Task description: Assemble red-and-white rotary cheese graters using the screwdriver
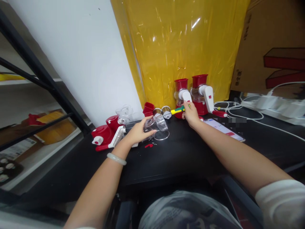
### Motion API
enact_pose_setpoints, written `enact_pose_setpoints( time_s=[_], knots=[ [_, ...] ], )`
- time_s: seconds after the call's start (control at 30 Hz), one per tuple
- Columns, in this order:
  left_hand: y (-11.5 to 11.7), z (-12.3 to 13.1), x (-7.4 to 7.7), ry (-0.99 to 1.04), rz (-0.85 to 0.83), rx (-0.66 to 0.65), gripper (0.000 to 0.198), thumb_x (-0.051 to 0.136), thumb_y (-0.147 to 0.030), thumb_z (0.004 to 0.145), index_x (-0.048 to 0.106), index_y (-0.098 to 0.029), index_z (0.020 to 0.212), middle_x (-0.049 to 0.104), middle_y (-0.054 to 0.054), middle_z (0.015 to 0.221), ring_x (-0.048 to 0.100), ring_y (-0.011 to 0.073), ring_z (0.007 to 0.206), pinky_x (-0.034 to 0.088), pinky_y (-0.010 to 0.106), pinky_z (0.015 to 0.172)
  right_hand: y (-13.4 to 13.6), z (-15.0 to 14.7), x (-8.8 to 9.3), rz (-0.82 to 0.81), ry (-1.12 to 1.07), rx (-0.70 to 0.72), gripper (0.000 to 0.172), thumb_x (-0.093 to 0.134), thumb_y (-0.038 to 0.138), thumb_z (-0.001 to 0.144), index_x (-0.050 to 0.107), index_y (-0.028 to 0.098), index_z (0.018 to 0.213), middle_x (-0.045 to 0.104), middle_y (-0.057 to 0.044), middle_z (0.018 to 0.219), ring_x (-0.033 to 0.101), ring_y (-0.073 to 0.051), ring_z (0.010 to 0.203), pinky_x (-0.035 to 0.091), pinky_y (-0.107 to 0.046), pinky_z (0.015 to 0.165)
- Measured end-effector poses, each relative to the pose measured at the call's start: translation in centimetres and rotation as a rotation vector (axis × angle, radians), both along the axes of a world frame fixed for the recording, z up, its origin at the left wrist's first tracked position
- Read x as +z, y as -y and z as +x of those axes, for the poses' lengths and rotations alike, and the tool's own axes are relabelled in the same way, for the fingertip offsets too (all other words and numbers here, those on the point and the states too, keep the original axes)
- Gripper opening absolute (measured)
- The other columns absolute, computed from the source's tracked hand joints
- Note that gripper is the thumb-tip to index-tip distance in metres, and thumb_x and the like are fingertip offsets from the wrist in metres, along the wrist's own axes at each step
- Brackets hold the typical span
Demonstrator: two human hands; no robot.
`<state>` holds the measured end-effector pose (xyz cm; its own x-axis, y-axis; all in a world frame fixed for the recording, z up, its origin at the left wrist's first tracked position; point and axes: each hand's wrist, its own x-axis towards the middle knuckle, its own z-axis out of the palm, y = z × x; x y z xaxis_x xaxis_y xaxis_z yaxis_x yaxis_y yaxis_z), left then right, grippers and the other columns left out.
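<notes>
My left hand (139, 130) curls its thumb and fingers around a clear plastic housing (154, 123) near the table's middle. In my closed right hand (190, 115) is a screwdriver with a yellow and green handle (178, 110); its yellow end points left, and I cannot make out the shaft. Behind the housing are a red hopper (148, 109) and metal grater drums (166, 112). A small red piece (149, 145) lies with tiny screws (154, 143) in front of my left hand. Beyond my right hand stand two red and white rotary graters (182, 84), (200, 92).
At the left are a red grater base (103, 135), a white crank (118, 136) and another clear housing (125, 113). A lit phone (224, 129) lies beside my right forearm. White cables (250, 113) and a power strip (283, 109) occupy the right side.
</notes>
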<state>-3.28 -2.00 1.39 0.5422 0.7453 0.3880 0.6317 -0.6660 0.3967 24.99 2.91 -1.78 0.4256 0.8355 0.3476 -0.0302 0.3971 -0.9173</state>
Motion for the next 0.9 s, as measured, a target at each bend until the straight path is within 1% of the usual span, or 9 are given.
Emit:
enact_pose_setpoints(
  time_s=[0.07,0.13,0.2,0.3,0.37,0.47,0.63,0.77,0.9],
  knots=[
    [0.02,0.01,0.01,-0.007,0.002,0.003,0.073,0.066,-0.054,0.082,0.038,-0.028,0.144,0.061,0.009,0.133,0.062,0.0302,0.116,0.047,0.047,0.099,0.01,0.11,-0.06,-0.006,0.047,-0.006,0.041,0.048,0.064,0.087,0.048,0.023,0.087,0.039,0.01,0.042,0.045,-0.01,0.031,0.036,-0.018,0.034],
    [0.02,0.02,-0.02,-0.007,0.002,0.002,0.073,0.066,-0.054,0.082,0.038,-0.028,0.145,0.061,0.01,0.133,0.061,0.0304,0.117,0.048,0.047,0.099,0.06,0.12,0.03,-0.034,0.042,0.001,0.041,0.042,0.063,0.09,0.049,0.023,0.087,0.043,0.008,0.043,0.048,-0.011,0.033,0.039,-0.019,0.035],
    [-0.02,0.0,-0.06,-0.002,0.004,0.0,0.073,0.066,-0.054,0.083,0.038,-0.028,0.145,0.06,0.01,0.135,0.061,0.0305,0.118,0.047,0.047,0.099,0.12,0.04,0.18,-0.06,0.0,0.02,0.037,0.038,0.057,0.093,0.048,0.022,0.088,0.048,0.006,0.048,0.051,-0.012,0.036,0.042,-0.021,0.036],
    [-0.1,-0.03,-0.13,-0.002,0.006,-0.009,0.073,0.066,-0.053,0.083,0.038,-0.028,0.145,0.06,0.01,0.135,0.06,0.0304,0.119,0.047,0.047,0.1,0.19,-0.11,0.37,-0.074,-0.068,0.062,0.025,0.035,0.043,0.093,0.048,0.022,0.091,0.054,0.004,0.058,0.055,-0.011,0.038,0.046,-0.021,0.038],
    [-0.13,-0.03,-0.14,-0.005,0.008,-0.009,0.073,0.066,-0.053,0.082,0.037,-0.028,0.145,0.061,0.01,0.134,0.061,0.0304,0.118,0.047,0.047,0.1,0.21,-0.15,0.42,-0.072,-0.106,0.09,0.019,0.034,0.036,0.091,0.047,0.022,0.093,0.056,0.004,0.064,0.057,-0.01,0.04,0.048,-0.021,0.039],
    [-0.11,-0.02,-0.13,-0.005,0.007,-0.009,0.074,0.066,-0.053,0.083,0.037,-0.027,0.145,0.06,0.011,0.134,0.06,0.0307,0.119,0.047,0.048,0.1,0.24,-0.19,0.45,-0.069,-0.128,0.098,0.015,0.036,0.032,0.088,0.047,0.022,0.094,0.056,0.004,0.069,0.058,-0.009,0.042,0.05,-0.021,0.04],
    [-0.02,0.05,-0.08,-0.016,0.012,0.002,0.075,0.066,-0.055,0.082,0.037,-0.028,0.146,0.06,0.01,0.134,0.061,0.0309,0.118,0.047,0.048,0.1,0.34,-0.28,0.58,-0.086,-0.1,0.055,0.012,0.039,0.028,0.087,0.047,0.022,0.093,0.055,0.004,0.065,0.057,-0.009,0.041,0.049,-0.02,0.039],
    [-0.02,0.04,-0.06,-0.014,0.011,-0.004,0.074,0.066,-0.054,0.083,0.036,-0.028,0.146,0.059,0.01,0.136,0.06,0.0304,0.12,0.046,0.047,0.101,0.25,-0.31,0.61,-0.089,-0.088,0.043,0.01,0.04,0.026,0.088,0.047,0.022,0.093,0.055,0.005,0.062,0.057,-0.009,0.039,0.048,-0.02,0.039],
    [-0.14,0.01,-0.09,-0.014,0.004,-0.009,0.074,0.066,-0.053,0.083,0.036,-0.029,0.146,0.058,0.01,0.137,0.058,0.0295,0.122,0.045,0.047,0.103,0.18,-0.27,0.68,-0.117,-0.081,0.048,0.009,0.039,0.026,0.09,0.046,0.023,0.095,0.054,0.007,0.054,0.056,-0.011,0.038,0.047,-0.02,0.038]
  ],
)
